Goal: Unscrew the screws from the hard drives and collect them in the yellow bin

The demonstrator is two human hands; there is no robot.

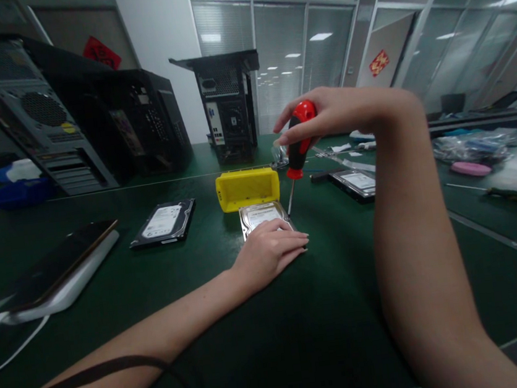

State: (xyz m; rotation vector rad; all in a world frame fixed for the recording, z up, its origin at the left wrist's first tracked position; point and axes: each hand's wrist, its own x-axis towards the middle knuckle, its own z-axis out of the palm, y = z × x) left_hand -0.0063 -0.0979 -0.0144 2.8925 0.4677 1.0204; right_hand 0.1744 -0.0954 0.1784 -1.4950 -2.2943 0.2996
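The left hand lies on top of the near end of a silver drive, fingers close together; I cannot tell if it pinches the edges. The drive sits flat on the green table, right in front of a yellow bin. The right hand is wrapped around the red and black handle of a screwdriver. The screwdriver leans a bit, and its tip is down at the right edge of the drive. We can see into the bin: it has a few tiny dark bits, too small to name. Far to the left is a blue tray with something white at its top; I cannot tell what it is. Three big black cases stand at the back, and the middle one shows a fan and plug holes. One more drive lies to the left of the bin and another to the right. Clear bags are heaped at the far right, near a pink thing.
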